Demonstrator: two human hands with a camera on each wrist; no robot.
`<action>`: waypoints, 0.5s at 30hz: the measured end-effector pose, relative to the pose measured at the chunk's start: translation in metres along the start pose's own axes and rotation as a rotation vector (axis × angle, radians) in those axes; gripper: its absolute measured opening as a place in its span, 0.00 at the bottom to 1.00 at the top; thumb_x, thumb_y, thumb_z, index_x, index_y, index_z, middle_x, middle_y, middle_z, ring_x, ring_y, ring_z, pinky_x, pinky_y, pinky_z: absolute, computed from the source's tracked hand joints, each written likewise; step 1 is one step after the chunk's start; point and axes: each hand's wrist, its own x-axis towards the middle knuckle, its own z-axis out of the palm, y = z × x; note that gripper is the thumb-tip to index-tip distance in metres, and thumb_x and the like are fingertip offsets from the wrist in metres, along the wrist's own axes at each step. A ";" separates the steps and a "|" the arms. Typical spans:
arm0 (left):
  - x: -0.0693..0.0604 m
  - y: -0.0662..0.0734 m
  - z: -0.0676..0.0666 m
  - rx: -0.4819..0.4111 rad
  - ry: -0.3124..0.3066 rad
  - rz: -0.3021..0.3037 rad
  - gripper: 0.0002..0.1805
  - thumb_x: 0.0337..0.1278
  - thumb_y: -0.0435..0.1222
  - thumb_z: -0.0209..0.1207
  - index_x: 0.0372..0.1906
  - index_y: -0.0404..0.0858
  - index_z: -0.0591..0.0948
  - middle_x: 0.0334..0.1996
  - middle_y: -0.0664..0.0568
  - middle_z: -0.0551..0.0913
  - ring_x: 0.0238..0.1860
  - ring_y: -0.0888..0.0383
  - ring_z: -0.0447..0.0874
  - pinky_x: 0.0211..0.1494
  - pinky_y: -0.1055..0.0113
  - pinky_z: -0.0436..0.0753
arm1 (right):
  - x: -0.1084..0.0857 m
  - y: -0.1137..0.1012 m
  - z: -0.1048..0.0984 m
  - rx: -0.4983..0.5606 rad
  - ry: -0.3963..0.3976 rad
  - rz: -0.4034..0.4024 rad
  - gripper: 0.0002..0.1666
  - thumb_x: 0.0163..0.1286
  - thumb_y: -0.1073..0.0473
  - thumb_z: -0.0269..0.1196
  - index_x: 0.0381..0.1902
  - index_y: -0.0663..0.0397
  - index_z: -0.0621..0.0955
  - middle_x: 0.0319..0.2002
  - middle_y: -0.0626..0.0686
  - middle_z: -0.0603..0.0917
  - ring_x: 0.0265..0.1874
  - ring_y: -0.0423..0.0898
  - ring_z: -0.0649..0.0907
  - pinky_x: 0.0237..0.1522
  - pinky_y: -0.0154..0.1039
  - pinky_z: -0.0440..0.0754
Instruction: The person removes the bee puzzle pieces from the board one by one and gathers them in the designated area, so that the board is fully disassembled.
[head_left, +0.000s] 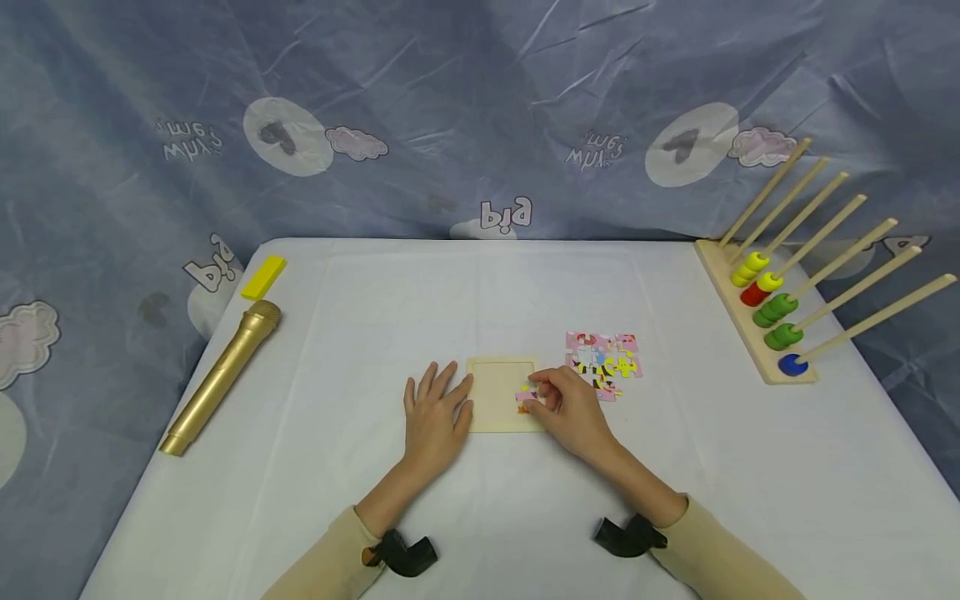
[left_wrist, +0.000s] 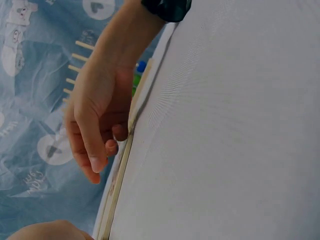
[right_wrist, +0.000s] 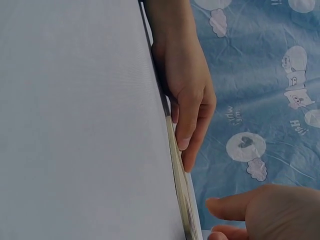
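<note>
A shallow light-wood puzzle tray (head_left: 491, 397) lies on the white table in the head view. My left hand (head_left: 437, 421) rests at its left edge, fingers spread, the thumb and forefinger against the rim. Over the right side of the tray is my right hand (head_left: 573, 410), thumb and forefinger bent and apart. Between those fingertips a small pink and yellow jigsaw piece (head_left: 527, 398) shows inside the tray, partly covered. Nothing appears pinched. Beyond the right hand lies a partly joined pink jigsaw (head_left: 592, 357), its lower left side hidden by that hand.
On the left are a gold microphone (head_left: 221, 379) and a yellow block (head_left: 263, 277). A wooden peg counting rack (head_left: 753, 333) with coloured beads stands at the right edge of the table (head_left: 360, 300). Grey-blue printed cloth (head_left: 450, 100) hangs behind.
</note>
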 end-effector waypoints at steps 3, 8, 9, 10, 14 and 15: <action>0.000 0.000 0.000 0.002 0.002 0.002 0.19 0.60 0.37 0.60 0.57 0.40 0.82 0.66 0.41 0.74 0.72 0.38 0.61 0.69 0.31 0.51 | -0.001 0.000 0.001 -0.026 -0.015 0.012 0.19 0.51 0.67 0.75 0.41 0.63 0.84 0.27 0.52 0.77 0.22 0.40 0.73 0.26 0.30 0.71; 0.000 0.000 0.000 0.009 0.000 0.003 0.19 0.61 0.37 0.60 0.57 0.40 0.82 0.66 0.41 0.74 0.72 0.38 0.61 0.69 0.32 0.51 | -0.003 0.001 0.004 -0.103 -0.047 0.028 0.18 0.50 0.64 0.76 0.39 0.62 0.84 0.25 0.50 0.75 0.22 0.37 0.70 0.26 0.30 0.69; 0.000 0.000 0.000 0.011 0.000 0.004 0.19 0.61 0.37 0.60 0.57 0.40 0.82 0.66 0.41 0.74 0.72 0.38 0.61 0.69 0.32 0.51 | -0.003 0.000 0.004 -0.111 -0.050 0.031 0.17 0.50 0.64 0.76 0.38 0.62 0.84 0.25 0.50 0.75 0.22 0.37 0.70 0.26 0.30 0.68; 0.000 0.000 0.000 0.012 0.001 0.003 0.19 0.61 0.37 0.60 0.57 0.40 0.82 0.66 0.41 0.74 0.72 0.38 0.61 0.69 0.32 0.51 | -0.003 0.000 0.004 -0.117 -0.053 0.035 0.17 0.51 0.63 0.76 0.38 0.62 0.84 0.24 0.49 0.74 0.22 0.37 0.69 0.26 0.30 0.68; 0.000 0.001 0.000 0.010 0.007 0.008 0.19 0.60 0.37 0.61 0.57 0.40 0.83 0.66 0.41 0.74 0.72 0.37 0.61 0.69 0.31 0.51 | -0.002 -0.002 0.004 -0.122 -0.051 0.039 0.16 0.50 0.64 0.76 0.36 0.61 0.83 0.23 0.48 0.72 0.22 0.38 0.69 0.26 0.31 0.67; 0.000 0.001 0.000 0.007 0.008 0.009 0.19 0.60 0.36 0.61 0.57 0.39 0.83 0.65 0.40 0.74 0.72 0.37 0.61 0.69 0.31 0.51 | -0.002 -0.002 0.004 -0.125 -0.050 0.039 0.16 0.50 0.64 0.76 0.35 0.61 0.83 0.23 0.48 0.72 0.22 0.38 0.69 0.26 0.30 0.67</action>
